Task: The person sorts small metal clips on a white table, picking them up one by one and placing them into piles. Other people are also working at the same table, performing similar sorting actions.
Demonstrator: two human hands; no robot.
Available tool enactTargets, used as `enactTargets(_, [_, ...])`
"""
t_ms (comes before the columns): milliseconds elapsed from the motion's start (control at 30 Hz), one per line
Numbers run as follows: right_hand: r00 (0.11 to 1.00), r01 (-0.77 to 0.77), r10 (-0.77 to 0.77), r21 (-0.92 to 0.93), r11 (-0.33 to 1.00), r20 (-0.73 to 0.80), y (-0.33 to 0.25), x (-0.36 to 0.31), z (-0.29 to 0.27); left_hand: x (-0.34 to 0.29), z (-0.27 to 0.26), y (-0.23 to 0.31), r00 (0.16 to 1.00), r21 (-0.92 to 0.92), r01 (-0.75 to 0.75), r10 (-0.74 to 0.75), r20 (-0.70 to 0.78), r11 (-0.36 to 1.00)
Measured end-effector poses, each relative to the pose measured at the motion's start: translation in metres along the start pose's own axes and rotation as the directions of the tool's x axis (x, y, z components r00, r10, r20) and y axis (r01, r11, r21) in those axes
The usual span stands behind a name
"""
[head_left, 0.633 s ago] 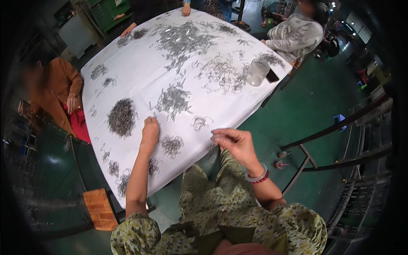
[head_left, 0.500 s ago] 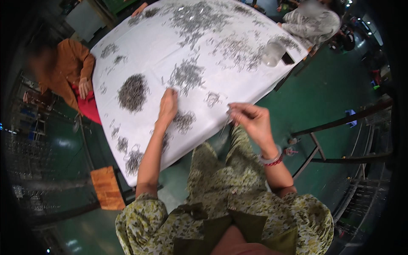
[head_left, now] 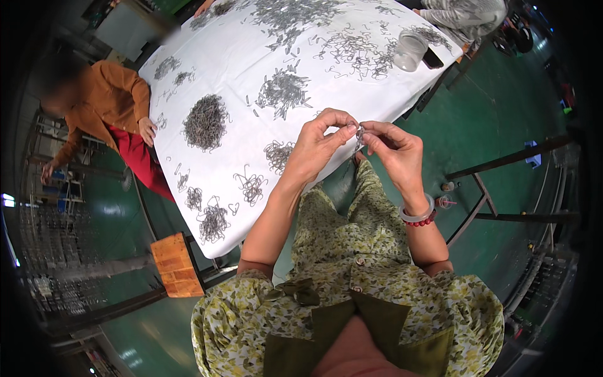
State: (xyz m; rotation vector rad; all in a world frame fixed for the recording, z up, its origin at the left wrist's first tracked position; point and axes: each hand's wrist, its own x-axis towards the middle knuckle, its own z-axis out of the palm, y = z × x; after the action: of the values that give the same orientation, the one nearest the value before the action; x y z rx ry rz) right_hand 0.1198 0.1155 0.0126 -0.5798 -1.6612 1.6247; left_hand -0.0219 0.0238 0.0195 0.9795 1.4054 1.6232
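My left hand (head_left: 319, 149) and my right hand (head_left: 401, 158) meet just off the table's near right edge, fingertips pinched together. Between them is a small grey metal piece (head_left: 360, 134), partly covered by the fingers, with thin wire pieces (head_left: 353, 157) hanging below; their exact kind is too small to make out. On the white-covered table (head_left: 235, 157), a loose pile of short grey metal pieces (head_left: 282, 91) lies beyond my left hand. Beside my left wrist is a small heap of bent wire hooks (head_left: 276, 157). A denser dark heap of wire pieces (head_left: 206, 122) sits farther left.
More wire heaps (head_left: 213, 223) lie at the near left corner. A clear plastic tub (head_left: 410, 50) and a black phone (head_left: 432, 59) stand at the right edge. A person in an orange jacket (head_left: 113, 94) sits at left, another in grey (head_left: 465, 16) at far right. A wooden stool (head_left: 178, 267) stands near left.
My left hand has moved from beside the grey pile, right and toward me, to meet my right hand. The right hand has shifted slightly up and right. The view has shifted a little.
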Motion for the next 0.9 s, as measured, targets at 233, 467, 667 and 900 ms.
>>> enactTargets(233, [0.932,0.348,-0.361,-0.24,0.906,-0.012,-0.03,-0.008,-0.033,0.016,0.045,0.03,0.969,0.325,-0.233,0.245,0.002,0.917])
enactTargets(467, [0.75,0.65,-0.661,-0.198,0.734,0.011,-0.111,-0.005,-0.093,0.038,0.106,0.108,0.838,-0.023,-0.465,0.449,0.31,0.885])
enactTargets(667, [0.799,0.599,-0.6,0.134,0.79,-0.036,-0.171,-0.028,-0.128,0.061,0.157,0.147,0.716,-0.294,-0.328,0.439,0.543,0.898])
enactTargets(900, [0.706,0.652,-0.68,-0.195,0.733,-0.195,-0.248,-0.103,-0.161,0.049,0.214,0.147,0.639,-0.391,-0.129,0.378,0.67,0.911])
